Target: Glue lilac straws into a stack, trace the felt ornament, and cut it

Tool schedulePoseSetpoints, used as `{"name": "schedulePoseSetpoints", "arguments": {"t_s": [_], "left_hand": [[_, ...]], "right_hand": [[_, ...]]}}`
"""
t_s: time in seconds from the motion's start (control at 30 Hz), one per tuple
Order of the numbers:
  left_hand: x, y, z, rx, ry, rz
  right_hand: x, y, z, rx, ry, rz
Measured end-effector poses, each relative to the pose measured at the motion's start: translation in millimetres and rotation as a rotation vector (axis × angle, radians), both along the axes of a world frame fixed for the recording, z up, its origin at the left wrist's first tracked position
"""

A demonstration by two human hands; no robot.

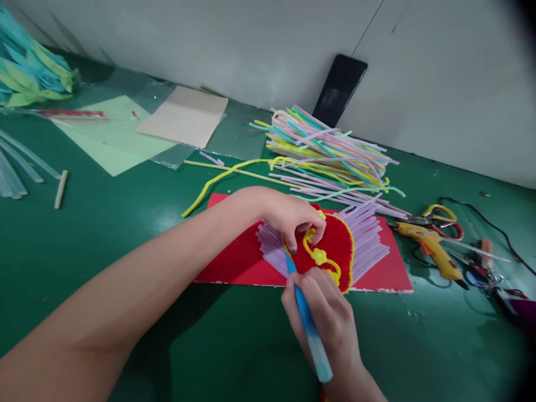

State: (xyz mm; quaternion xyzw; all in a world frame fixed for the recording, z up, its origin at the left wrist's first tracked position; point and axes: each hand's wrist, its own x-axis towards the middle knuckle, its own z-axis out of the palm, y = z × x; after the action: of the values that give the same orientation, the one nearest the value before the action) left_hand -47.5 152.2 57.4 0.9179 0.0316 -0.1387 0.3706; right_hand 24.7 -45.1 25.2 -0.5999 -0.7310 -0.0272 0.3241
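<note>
A red rounded piece (341,237) with a yellow fuzzy border and yellow flower trim (320,257) lies over lilac stems (366,240) fanned out to both sides. All of it rests on a red sheet (234,251). My left hand (295,215) reaches across from the left, thumb and bent fingers gripping the piece near its upper left edge. In my right hand (324,307) is a slim blue pen-like tool (307,315), its exact kind unclear. The tool's tip meets the left edge of the red piece, just below my left thumb.
Behind the sheet lies a heap of coloured pipe cleaners (326,148). A phone (341,89) leans on the wall. To the right are a yellow glue gun (431,248), scissors (439,218) and a black cord. Paper sheets (184,117) and plastic bags lie at the back left.
</note>
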Motion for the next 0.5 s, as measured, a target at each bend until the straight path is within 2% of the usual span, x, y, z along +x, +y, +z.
{"name": "schedulePoseSetpoints", "arguments": {"t_s": [0.27,0.5], "left_hand": [[0.0,0.0,-0.3,0.049,-0.016,-0.019],[-0.9,-3.3,4.2,0.059,0.015,-0.008]], "right_hand": [[4.3,-23.2,0.6,-0.007,0.114,-0.018],[0.8,-16.0,3.4,0.043,0.074,0.005]]}}
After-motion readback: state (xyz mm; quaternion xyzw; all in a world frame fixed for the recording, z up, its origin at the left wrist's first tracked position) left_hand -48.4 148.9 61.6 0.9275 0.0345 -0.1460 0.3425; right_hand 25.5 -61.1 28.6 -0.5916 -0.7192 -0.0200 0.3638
